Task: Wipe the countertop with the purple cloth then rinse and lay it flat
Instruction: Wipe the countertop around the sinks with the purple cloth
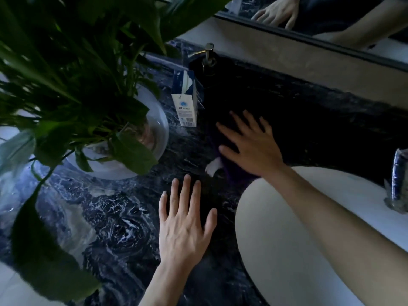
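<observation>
The purple cloth [223, 171] lies flat on the dark marbled countertop [123, 230], very dark and hard to outline, with a white tag [214, 167] at its near edge. My right hand [249, 149] presses flat on the cloth with fingers spread. My left hand [185, 221] rests flat on the counter just in front of the cloth, fingers apart; whether its fingertips touch the cloth I cannot tell.
A white oval sink [287, 239] lies to the right, with a wrapped tap [399, 184] at its far edge. A leafy plant in a glass bowl [123, 138] fills the left. A blue-white carton [186, 100] and a soap pump [208, 58] stand behind. A mirror [331, 21] runs along the back.
</observation>
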Demonstrator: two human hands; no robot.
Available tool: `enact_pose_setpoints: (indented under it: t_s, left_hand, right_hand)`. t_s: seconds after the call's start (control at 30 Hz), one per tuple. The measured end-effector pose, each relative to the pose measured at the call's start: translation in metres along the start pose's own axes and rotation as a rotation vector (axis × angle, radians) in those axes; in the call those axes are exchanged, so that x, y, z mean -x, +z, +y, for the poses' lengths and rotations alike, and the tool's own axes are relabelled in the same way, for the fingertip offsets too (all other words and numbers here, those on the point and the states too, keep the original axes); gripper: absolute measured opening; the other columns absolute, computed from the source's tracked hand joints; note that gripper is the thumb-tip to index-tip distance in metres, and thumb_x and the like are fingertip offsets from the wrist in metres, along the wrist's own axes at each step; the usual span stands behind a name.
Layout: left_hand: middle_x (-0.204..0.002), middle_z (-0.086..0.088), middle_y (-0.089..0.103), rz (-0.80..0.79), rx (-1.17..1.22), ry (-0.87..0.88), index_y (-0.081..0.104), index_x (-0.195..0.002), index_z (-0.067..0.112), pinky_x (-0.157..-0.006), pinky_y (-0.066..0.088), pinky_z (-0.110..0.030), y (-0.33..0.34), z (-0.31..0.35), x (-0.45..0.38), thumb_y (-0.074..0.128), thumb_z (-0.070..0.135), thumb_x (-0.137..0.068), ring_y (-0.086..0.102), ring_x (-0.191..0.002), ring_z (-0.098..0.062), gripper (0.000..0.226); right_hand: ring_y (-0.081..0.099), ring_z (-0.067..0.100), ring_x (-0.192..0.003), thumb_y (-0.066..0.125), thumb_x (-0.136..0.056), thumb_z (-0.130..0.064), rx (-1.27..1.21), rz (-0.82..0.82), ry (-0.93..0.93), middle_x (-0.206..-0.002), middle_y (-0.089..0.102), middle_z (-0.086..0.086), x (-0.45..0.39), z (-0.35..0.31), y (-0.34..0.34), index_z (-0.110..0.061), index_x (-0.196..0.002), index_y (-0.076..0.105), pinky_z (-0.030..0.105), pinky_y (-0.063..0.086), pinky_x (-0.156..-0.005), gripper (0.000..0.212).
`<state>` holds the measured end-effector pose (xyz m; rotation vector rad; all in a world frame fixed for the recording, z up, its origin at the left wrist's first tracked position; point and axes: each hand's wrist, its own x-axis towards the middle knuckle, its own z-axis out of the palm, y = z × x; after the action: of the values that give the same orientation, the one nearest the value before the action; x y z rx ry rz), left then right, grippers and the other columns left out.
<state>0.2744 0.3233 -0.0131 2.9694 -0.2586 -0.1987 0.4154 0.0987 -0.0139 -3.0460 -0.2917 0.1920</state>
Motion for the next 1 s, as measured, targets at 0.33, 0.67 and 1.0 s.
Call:
enact_pose_setpoints:
  t_s: [0.33,0.67,1.0]
  left_hand:
    - [-0.163,-0.013,0.032,0.073,0.011,0.323,0.036,-0.154,0.018,-0.12,0.025,-0.052,0.001,0.073,-0.124,0.035,0.052,-0.1,0.029,-0.15,-0.034,0.064]
    - [-0.162,-0.012,0.034,0.105,0.002,0.332,0.037,-0.154,0.015,-0.121,0.022,-0.054,0.003,0.085,-0.136,0.025,0.053,-0.104,0.024,-0.153,-0.033,0.064]
    - [-0.161,-0.01,0.037,0.113,0.031,0.322,0.035,-0.154,0.012,-0.122,0.023,-0.051,0.006,0.077,-0.14,0.025,0.052,-0.104,0.025,-0.153,-0.029,0.064]
  right_hand:
    - [0.011,0.024,-0.157,0.018,-0.1,-0.066,-0.053,0.038,0.395,-0.17,0.018,0.001,0.051,0.098,-0.005,-0.045,-0.158,0.016,0.052,0.011,-0.125,0.062]
    - [0.03,0.037,-0.15,0.031,-0.097,-0.056,-0.031,0.144,0.635,-0.161,0.04,0.009,0.049,0.072,-0.003,-0.033,-0.153,0.04,0.055,0.025,-0.118,0.061]
    - [0.021,0.029,-0.154,0.024,-0.099,-0.061,-0.071,0.086,0.568,-0.164,0.034,0.004,0.068,0.111,0.0,-0.045,-0.155,0.028,0.049,0.015,-0.123,0.059]
